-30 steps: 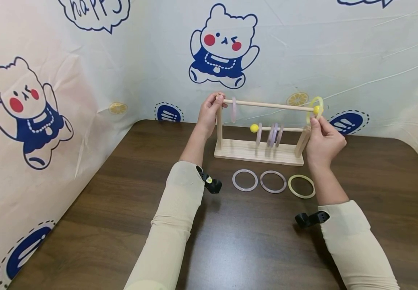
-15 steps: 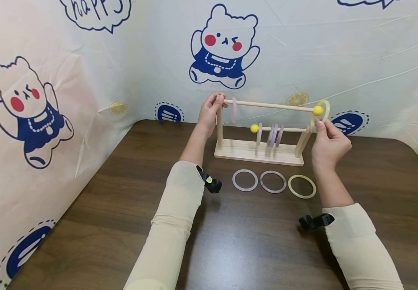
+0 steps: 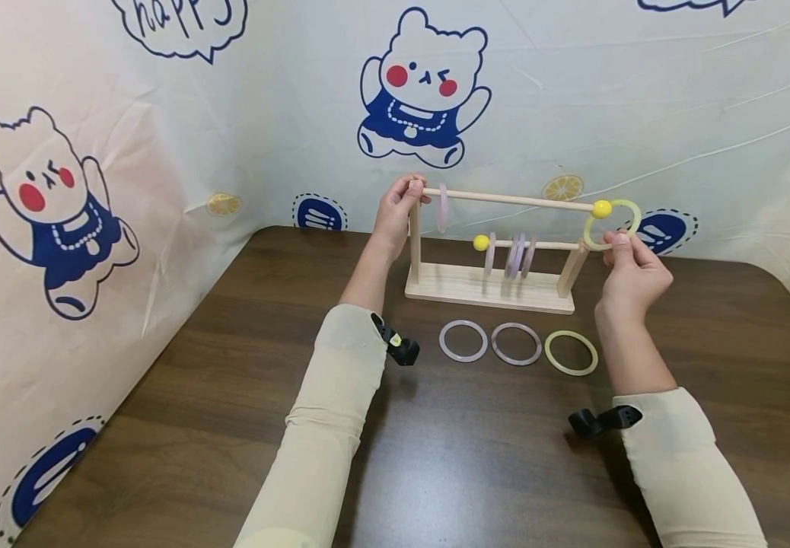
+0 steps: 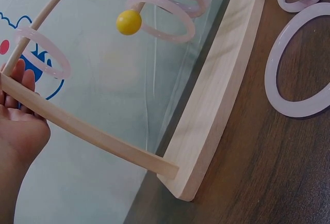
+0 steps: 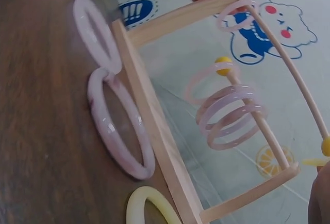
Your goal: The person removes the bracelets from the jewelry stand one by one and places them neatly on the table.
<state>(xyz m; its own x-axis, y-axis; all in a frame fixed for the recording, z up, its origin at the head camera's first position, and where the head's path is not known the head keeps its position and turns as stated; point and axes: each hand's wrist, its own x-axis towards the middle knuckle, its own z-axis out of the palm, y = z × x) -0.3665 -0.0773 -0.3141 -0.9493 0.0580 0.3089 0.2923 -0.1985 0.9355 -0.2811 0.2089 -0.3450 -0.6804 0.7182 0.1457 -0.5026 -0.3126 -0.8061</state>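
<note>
A wooden bangle rack [image 3: 491, 291] stands on the table. My left hand [image 3: 393, 219] grips the top of its left post, where the upper rod joins. My right hand [image 3: 631, 278] pinches a yellow-green bangle [image 3: 637, 217] beside the yellow ball [image 3: 602, 209] at the upper rod's right end. The ball overlaps the bangle's edge; whether the rod still passes through it I cannot tell. One pink bangle [image 4: 51, 53] hangs on the upper rod near my left hand. Several pink and lavender bangles [image 5: 232, 100] hang on the lower rod, which ends in another yellow ball [image 4: 129, 22].
In front of the rack, a lavender bangle [image 3: 463, 359], a purplish bangle [image 3: 517, 362] and a yellow bangle [image 3: 571, 372] lie flat in a row on the dark wooden table [image 3: 463, 457]. A printed cloth [image 3: 539, 91] hangs close behind the rack.
My right hand has moved right and slightly down with the yellow-green bangle, which has shifted from around the ball to its right and turned more face-on. My left hand stays put.
</note>
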